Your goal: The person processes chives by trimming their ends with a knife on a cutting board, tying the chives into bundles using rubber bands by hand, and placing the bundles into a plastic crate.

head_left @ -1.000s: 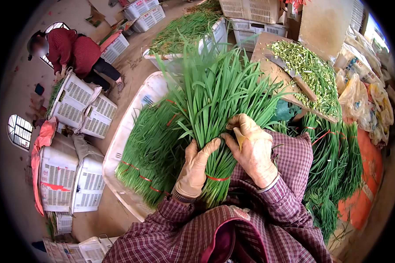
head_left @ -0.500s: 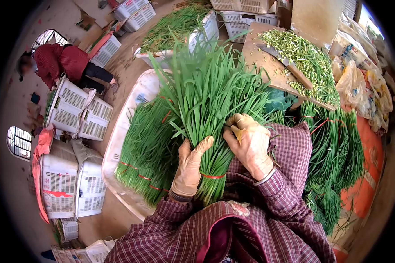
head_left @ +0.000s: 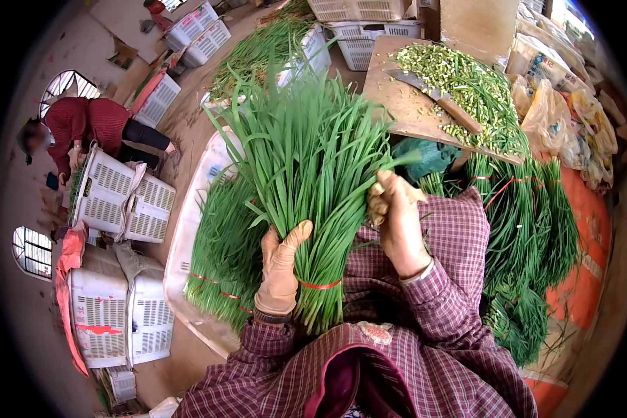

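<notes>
Left hand (head_left: 279, 272) clamped round green bunch (head_left: 317, 216) over lap (head_left: 456, 230), by its red band (head_left: 320, 285), likely keeping stems together. Right hand (head_left: 397, 219) curled at bunch's right side; can't tell if gripping leaves. Knife (head_left: 461, 115) on board (head_left: 383, 87), handle toward near edge. Crates (head_left: 151, 317), co-worker (head_left: 101, 129) at room's left.

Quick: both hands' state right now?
Left hand: holding the red-banded bundle of long green leaves.
Right hand: curled at its edge; grip cannot be told.
</notes>
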The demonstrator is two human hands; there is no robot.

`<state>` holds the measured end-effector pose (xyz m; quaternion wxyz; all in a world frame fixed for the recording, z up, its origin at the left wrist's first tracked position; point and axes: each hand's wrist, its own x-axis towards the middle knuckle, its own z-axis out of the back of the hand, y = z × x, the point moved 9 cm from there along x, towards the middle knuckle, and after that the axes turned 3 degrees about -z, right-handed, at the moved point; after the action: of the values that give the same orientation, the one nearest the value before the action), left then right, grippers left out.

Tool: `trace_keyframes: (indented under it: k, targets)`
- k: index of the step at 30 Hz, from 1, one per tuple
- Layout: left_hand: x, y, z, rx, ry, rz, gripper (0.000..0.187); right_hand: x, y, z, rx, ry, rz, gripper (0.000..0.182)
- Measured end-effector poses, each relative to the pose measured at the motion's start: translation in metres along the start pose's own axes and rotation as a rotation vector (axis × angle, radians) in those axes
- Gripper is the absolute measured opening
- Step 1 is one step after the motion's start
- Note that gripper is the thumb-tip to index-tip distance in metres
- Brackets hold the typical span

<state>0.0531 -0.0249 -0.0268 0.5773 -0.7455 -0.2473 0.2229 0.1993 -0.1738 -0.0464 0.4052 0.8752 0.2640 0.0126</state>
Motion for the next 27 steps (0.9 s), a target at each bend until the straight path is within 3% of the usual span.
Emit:
trace_keyframes:
  k: [2, 3, 5, 6, 7, 9, 11, 14, 17, 18, 27]
  targets:
    - [-0.004, -0.004, 0.001, -0.004, -0.037, -0.005, 0.043, 0.015, 0.007, 0.008, 0.447, 0.054, -0.030, 0.013]
    - [-0.004, -0.006, 0.001, -0.003, -0.033, -0.005, 0.043, 0.022, 0.013, 0.009, 0.697, 0.228, -0.020, 0.017]
    - [-0.003, -0.011, 0.003, 0.031, 0.003, -0.009, 0.043, 0.017, 0.045, 0.005, 0.789, 0.317, 0.057, 0.024]
    - [0.000, -0.014, 0.003, 0.052, 0.055, -0.015, 0.043, 0.010, 0.053, 0.017, 0.675, 0.067, 0.070, 0.031]
    - [0.002, -0.015, 0.006, 0.055, 0.059, -0.014, 0.043, 0.009, 0.069, 0.000, 0.670, 0.362, 0.150, 0.036]
    - [0.003, -0.019, 0.006, 0.113, 0.122, -0.023, 0.044, 0.005, 0.091, 0.009, 0.198, 0.295, 0.353, 0.040]
    - [0.000, -0.023, 0.006, 0.145, 0.114, -0.012, 0.043, -0.024, 0.123, -0.011, -0.239, 0.062, 0.530, 0.034]
    - [-0.007, -0.026, 0.011, 0.174, 0.074, -0.020, 0.041, -0.030, 0.138, -0.049, -0.486, 0.285, 0.710, 0.018]
    - [-0.010, -0.026, 0.014, 0.186, 0.093, -0.014, 0.040, -0.023, 0.130, -0.060, -0.856, 0.293, 0.895, 0.010]
    - [-0.011, -0.026, 0.017, 0.188, 0.093, -0.013, 0.040, -0.022, 0.126, -0.060, -1.106, 0.273, 0.887, 0.008]
    - [-0.012, -0.020, 0.021, 0.100, 0.117, 0.041, 0.039, -0.009, 0.094, -0.034, -1.251, 0.258, 0.827, 0.010]
